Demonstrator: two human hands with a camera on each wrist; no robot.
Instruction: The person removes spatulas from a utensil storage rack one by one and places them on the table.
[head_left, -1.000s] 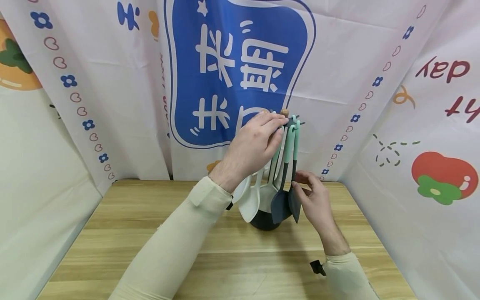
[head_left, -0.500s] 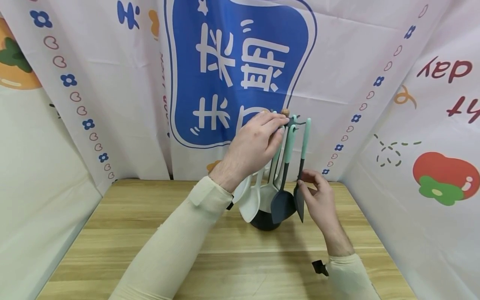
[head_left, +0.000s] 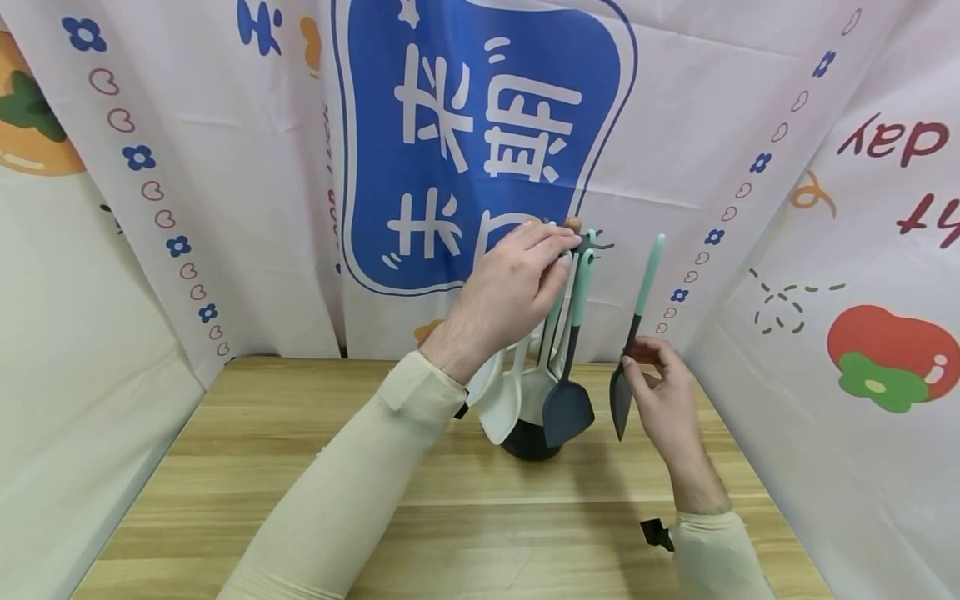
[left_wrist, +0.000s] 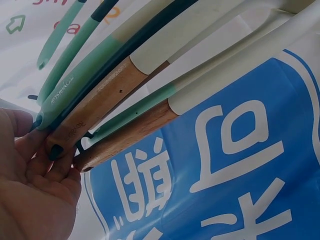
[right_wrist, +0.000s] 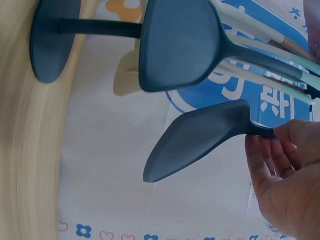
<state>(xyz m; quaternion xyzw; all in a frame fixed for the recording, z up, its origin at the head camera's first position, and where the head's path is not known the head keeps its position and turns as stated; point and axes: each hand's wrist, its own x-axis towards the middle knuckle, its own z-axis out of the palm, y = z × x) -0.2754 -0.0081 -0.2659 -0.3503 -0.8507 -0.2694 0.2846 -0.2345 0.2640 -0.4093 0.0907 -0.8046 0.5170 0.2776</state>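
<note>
My right hand [head_left: 667,396] pinches a dark spatula with a mint handle [head_left: 649,275] by its neck, between thumb and fingers. The spatula's blade [right_wrist: 200,140] hangs downward, off the hooks and apart from the utensil rack. My left hand [head_left: 510,283] holds the top of that rack, whose round dark base [head_left: 531,446] stands on the table. In the left wrist view its fingers curl beneath the rack's top, close to the wooden handles [left_wrist: 100,105]. Another dark spatula [head_left: 566,412] and a white utensil [head_left: 501,408] hang on the rack. My left hand hides part of the hooks.
The wooden table [head_left: 487,533] ends at a printed cloth backdrop [head_left: 645,150] just behind the rack. Cloth walls stand at both sides, the right one [head_left: 802,450] near my right forearm. A bare hook [head_left: 603,246] sticks out to the right at the rack's top.
My right hand has drawn the spatula rightward along its hook and off it, so it now hangs free of the rack, slightly tilted. My left hand has stayed on the rack's top.
</note>
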